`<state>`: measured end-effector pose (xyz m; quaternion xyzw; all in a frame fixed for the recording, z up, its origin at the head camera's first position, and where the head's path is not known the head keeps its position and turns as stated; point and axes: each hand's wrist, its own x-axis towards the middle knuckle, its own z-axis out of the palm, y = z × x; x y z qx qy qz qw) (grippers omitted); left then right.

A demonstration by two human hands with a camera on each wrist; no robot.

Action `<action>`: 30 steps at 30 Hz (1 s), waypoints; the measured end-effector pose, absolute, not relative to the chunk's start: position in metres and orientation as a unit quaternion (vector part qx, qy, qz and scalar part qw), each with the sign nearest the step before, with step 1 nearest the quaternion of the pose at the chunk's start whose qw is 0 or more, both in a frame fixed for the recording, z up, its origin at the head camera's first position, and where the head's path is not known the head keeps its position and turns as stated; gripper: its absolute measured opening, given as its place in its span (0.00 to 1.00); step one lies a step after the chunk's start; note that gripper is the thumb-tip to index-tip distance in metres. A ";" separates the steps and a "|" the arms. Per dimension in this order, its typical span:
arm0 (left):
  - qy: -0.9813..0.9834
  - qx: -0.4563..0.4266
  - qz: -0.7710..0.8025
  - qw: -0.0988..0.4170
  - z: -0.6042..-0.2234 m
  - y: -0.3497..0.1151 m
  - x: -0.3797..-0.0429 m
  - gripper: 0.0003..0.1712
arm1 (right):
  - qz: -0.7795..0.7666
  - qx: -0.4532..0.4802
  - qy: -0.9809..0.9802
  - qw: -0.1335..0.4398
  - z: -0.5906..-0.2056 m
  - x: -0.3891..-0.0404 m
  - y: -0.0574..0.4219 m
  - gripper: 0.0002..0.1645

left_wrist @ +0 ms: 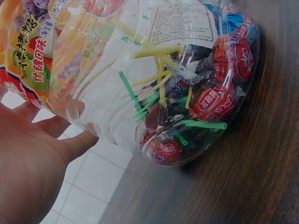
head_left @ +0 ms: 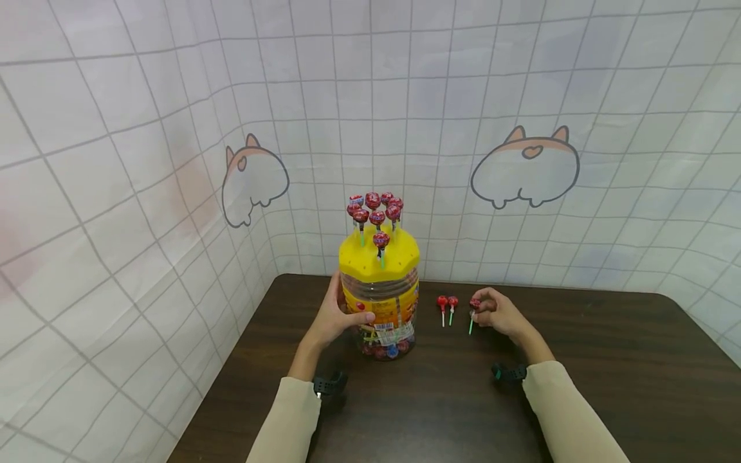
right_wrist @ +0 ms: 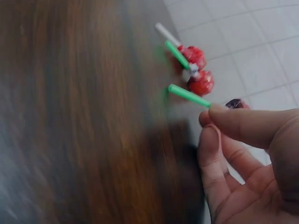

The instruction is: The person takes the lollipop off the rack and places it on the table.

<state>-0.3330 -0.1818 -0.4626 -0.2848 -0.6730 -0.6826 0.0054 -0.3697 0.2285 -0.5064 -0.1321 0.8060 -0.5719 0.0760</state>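
A clear plastic candy jar [head_left: 379, 311] with a yellow lid [head_left: 372, 263] stands upright on the table. Several wrapped lollipops [head_left: 377, 217] stick up from the lid. My left hand [head_left: 332, 319] grips the jar's left side, thumb across the front, other fingers partly hidden behind. Through the jar's wall in the left wrist view, several lollipops [left_wrist: 216, 103] lie at the bottom. To the right of the jar, my right hand [head_left: 502, 316] pinches a lollipop with a green stick [right_wrist: 189, 95] between thumb and fingers. Its dark red head [head_left: 475, 303] is partly covered in the right wrist view.
Two red lollipops, one with a white stick [head_left: 443, 319] and one with a green stick [head_left: 451, 317], lie between the jar and my right hand. The dark wooden table [head_left: 428, 399] ends at a white gridded cloth backdrop [head_left: 440, 186] behind and to the left.
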 end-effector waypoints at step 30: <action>-0.683 -0.272 -0.678 0.007 -0.462 -0.182 -0.332 0.57 | -0.461 -0.120 0.876 0.071 -0.497 -0.392 0.225 0.24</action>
